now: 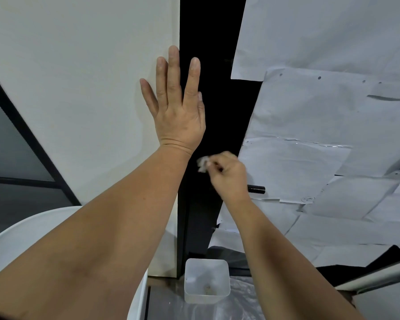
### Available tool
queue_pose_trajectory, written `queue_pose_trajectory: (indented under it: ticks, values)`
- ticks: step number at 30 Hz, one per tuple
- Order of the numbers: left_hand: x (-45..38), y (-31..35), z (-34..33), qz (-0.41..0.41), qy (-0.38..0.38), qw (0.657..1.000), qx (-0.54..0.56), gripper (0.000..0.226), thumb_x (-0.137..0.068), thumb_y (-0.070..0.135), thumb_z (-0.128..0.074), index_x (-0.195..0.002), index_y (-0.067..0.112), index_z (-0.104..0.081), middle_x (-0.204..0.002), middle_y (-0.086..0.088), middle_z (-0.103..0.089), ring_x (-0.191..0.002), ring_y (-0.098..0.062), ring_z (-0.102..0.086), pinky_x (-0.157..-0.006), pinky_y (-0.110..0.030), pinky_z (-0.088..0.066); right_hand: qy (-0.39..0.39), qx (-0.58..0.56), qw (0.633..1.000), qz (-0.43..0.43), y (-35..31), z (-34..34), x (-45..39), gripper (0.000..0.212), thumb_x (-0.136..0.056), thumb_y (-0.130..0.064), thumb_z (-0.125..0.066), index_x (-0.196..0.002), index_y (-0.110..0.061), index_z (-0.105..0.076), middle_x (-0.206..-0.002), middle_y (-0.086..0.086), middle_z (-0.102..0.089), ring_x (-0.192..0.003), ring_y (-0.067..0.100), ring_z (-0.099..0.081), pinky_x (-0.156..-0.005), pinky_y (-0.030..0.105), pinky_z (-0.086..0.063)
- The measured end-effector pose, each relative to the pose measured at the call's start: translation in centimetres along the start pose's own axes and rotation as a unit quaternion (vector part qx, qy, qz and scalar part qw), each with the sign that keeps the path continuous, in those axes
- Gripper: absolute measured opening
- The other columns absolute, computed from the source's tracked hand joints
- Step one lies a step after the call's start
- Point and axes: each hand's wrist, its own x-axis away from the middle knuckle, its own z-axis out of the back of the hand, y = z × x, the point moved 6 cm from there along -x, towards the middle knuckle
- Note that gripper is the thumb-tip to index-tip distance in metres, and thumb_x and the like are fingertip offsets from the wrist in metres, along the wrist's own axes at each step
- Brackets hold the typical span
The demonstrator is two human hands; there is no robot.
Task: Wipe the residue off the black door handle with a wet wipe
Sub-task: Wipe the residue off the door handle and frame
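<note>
Head view, item by item. Your left hand (176,107) is lying flat, fingers spread, across the white wall (79,77) and black door frame (213,100). Your right hand (229,176) is pinching a crumpled wet wipe (203,164) between thumb and fingertips, against the frame. Black door handle (256,188): long axis horizontal, free end pointing right, showing just beside your right hand over the paper sheets (321,135). Translucent tub (206,281) is sitting on the floor below.

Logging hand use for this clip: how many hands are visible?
2. Left hand lies flat against the wall; right hand pinches a wipe near the black handle.
</note>
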Motion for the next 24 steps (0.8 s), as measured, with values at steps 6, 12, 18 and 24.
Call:
queue_pose_trajectory:
  ticks: [6, 12, 18, 24]
  values:
    - [0.0, -0.1, -0.1, 0.003, -0.016, 1.000, 0.011, 0.052, -0.100, 0.014, -0.051, -0.146, 0.018, -0.028, -0.151, -0.024, -0.039, -0.142, -0.039, -0.028, -0.114, -0.066, -0.017, 0.133, -0.019, 0.981, -0.140, 3.5, 5.1, 0.2, 0.008, -0.092, -0.019, -0.054, -0.084, -0.019, -0.057, -0.082, 0.000, -0.061, -0.077, 0.017, -0.059, -0.074, 0.035, -0.051]
    - [0.0, -0.1, -0.1, 0.004, -0.010, 1.000, 0.013, 0.053, -0.099, 0.013, -0.052, -0.146, 0.018, -0.029, -0.150, -0.024, -0.040, -0.142, -0.038, -0.028, -0.113, -0.067, -0.019, 0.079, 0.102, 0.992, -0.001, 1.2, 2.6, -0.4, 0.018, -0.089, -0.002, -0.051, -0.097, -0.013, -0.062, -0.090, 0.000, -0.056, -0.076, 0.016, -0.053, -0.065, 0.016, -0.036]
    - [0.0, 0.0, -0.2, -0.001, -0.005, 1.000, 0.013, 0.053, -0.098, 0.013, -0.053, -0.146, 0.017, -0.031, -0.150, -0.023, -0.041, -0.141, -0.038, -0.030, -0.114, -0.066, -0.019, 0.037, 0.196, 0.978, 0.065, 0.4, -0.2, -1.2, 0.020, -0.071, 0.014, -0.061, -0.077, -0.004, -0.068, -0.079, 0.007, -0.059, -0.063, 0.023, -0.056, -0.051, 0.029, -0.050]
    - [0.1, -0.2, -0.1, -0.005, -0.006, 1.000, 0.004, 0.053, -0.098, 0.013, -0.054, -0.145, 0.017, -0.031, -0.150, -0.023, -0.042, -0.141, -0.039, -0.030, -0.114, -0.065, -0.019, -0.047, 0.251, 0.960, 0.110, -1.7, -2.6, -0.6, 0.022, -0.069, 0.011, -0.059, -0.081, -0.004, -0.070, -0.085, 0.008, -0.062, -0.085, 0.024, -0.057, -0.058, 0.023, -0.039]
